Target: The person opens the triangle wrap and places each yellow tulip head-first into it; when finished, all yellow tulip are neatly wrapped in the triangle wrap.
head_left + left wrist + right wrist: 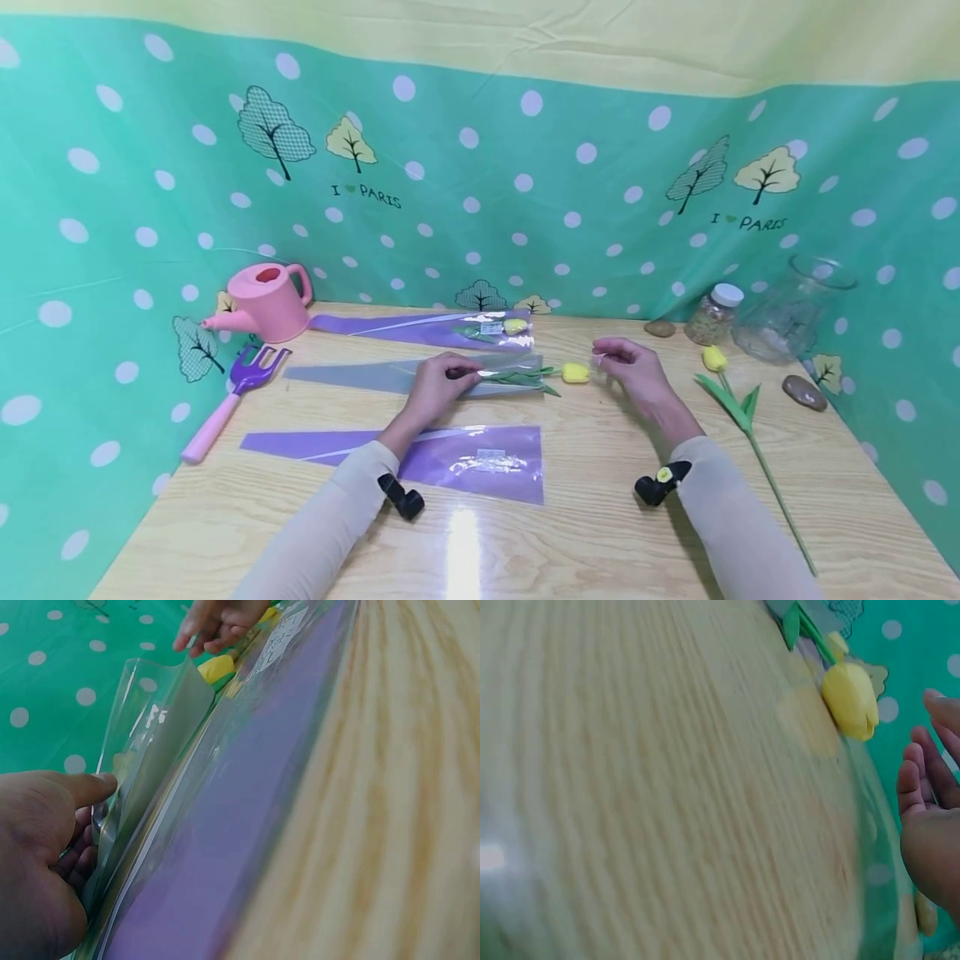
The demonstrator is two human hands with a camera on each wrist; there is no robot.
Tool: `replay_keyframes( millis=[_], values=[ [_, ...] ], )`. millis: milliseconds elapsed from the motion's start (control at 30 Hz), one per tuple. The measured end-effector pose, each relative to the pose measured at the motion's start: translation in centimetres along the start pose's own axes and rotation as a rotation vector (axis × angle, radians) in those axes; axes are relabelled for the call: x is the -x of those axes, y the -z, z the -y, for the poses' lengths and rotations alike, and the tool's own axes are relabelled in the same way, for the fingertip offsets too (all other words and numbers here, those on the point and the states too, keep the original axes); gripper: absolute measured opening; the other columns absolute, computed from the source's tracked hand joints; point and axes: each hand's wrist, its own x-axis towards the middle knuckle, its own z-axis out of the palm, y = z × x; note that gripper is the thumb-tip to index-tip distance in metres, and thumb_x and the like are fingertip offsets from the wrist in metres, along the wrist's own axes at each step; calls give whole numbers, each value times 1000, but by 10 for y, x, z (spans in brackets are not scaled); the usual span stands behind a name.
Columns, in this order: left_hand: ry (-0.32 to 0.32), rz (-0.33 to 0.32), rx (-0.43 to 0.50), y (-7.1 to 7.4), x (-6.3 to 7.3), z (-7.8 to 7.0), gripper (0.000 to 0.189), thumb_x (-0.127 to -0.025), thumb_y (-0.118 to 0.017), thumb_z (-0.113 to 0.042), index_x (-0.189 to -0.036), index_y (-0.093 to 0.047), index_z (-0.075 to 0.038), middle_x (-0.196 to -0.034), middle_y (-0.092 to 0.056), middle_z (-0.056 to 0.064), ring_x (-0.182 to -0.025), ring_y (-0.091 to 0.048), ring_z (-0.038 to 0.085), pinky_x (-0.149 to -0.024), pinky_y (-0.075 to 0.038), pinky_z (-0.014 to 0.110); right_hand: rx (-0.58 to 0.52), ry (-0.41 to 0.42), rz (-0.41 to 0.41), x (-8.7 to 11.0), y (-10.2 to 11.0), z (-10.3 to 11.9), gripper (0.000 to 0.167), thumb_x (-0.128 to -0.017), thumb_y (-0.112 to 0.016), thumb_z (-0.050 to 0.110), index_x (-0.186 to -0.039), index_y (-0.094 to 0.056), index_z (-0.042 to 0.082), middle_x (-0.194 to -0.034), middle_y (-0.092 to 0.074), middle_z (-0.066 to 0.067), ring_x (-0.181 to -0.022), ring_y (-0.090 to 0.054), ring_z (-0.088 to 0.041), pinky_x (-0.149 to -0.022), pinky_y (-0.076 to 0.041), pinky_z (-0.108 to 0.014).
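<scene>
A tulip with a yellow bloom (575, 373) and green leaves lies in a greyish clear flower sleeve (337, 377), its bloom beyond the sleeve's wide right end. My left hand (442, 386) pinches the sleeve's upper film between thumb and fingers; the left wrist view shows that film (154, 716) lifted. Just right of the bloom is my right hand (637, 375), fingertips together on a small clear piece of film (597, 361). In the right wrist view the right hand (937, 817) is partly cut off beside the tulip bloom (850, 701).
A purple sleeve holding a tulip (420, 329) lies behind; another purple sleeve (465, 467) lies in front. At left are a pink watering can (268, 304) and hand fork (236, 400). A loose tulip (750, 425), jar (712, 315), glass vase (780, 325) and stones (805, 392) stand or lie right.
</scene>
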Motion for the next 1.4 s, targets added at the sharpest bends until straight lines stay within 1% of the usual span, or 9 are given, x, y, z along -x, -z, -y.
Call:
replay_keyframes(
  millis=[133, 267, 500, 633, 800, 1000, 1167, 1267, 1400],
  values=[
    [-2, 7, 11, -1, 0, 0, 17, -88, -82, -14, -104, -82, -18, -109, -78, 3, -106, -72, 21, -96, -59, 39, 73, 14, 60, 0, 5, -6, 44, -99, -70, 14, -140, -58, 2, -134, -62, -14, -104, -58, -8, -82, -55, -19],
    [3, 11, 9, -2, 1, 0, 17, -88, -82, -14, -104, -82, -18, -109, -78, 3, -106, -72, 21, -96, -59, 39, 148, 45, 126, -1, 6, -13, 45, -97, -72, 14, -139, -59, 2, -137, -60, -23, -101, -60, -8, -82, -54, -18],
    [7, 9, 12, -3, 0, -1, 18, -87, -82, -13, -105, -82, -17, -110, -78, 4, -107, -72, 23, -98, -59, 40, 227, 81, 158, -2, 1, -18, 42, -92, -76, 10, -133, -65, 3, -119, -67, -19, -96, -63, -13, -81, -55, -19],
    [13, 12, 13, -2, -1, -2, 18, -88, -82, -13, -105, -82, -17, -110, -78, 4, -107, -72, 23, -97, -59, 40, 291, 100, 145, 0, -3, -18, 38, -92, -75, 8, -129, -68, 5, -109, -67, -16, -94, -61, -19, -77, -54, -22],
    [14, 4, 9, -1, -1, -2, 17, -88, -82, -13, -104, -82, -17, -109, -78, 4, -106, -72, 23, -96, -59, 41, 327, 110, 108, 1, -9, -15, 35, -91, -75, 9, -126, -70, 7, -106, -67, -12, -94, -60, -21, -77, -53, -23],
    [20, 8, 4, 0, -1, -3, 17, -88, -82, -16, -105, -82, -18, -109, -78, 2, -106, -72, 21, -96, -59, 39, 350, 144, 65, 4, -15, -9, 33, -93, -75, 11, -125, -70, 6, -114, -71, -15, -97, -63, -17, -81, -54, -20],
    [15, 13, 10, 1, -2, -5, 17, -89, -82, -15, -105, -82, -18, -109, -77, 2, -105, -71, 22, -95, -60, 40, 278, 179, 61, 7, -24, -2, 35, -93, -76, 12, -126, -70, 4, -120, -72, -18, -98, -67, -15, -83, -57, -19],
    [11, 18, 15, 1, -3, -7, 17, -88, -82, -15, -105, -81, -17, -110, -77, 3, -106, -71, 23, -96, -59, 40, 216, 175, 61, 7, -31, 1, 35, -93, -76, 11, -126, -70, 4, -119, -72, -19, -97, -68, -15, -83, -58, -19],
    [9, 25, 17, 1, -3, -8, 17, -89, -81, -15, -106, -81, -17, -111, -77, 3, -107, -71, 22, -96, -59, 40, 181, 168, 65, 8, -40, 1, 35, -92, -76, 8, -126, -70, 4, -118, -72, -17, -98, -67, -13, -84, -58, -18]
  ],
)
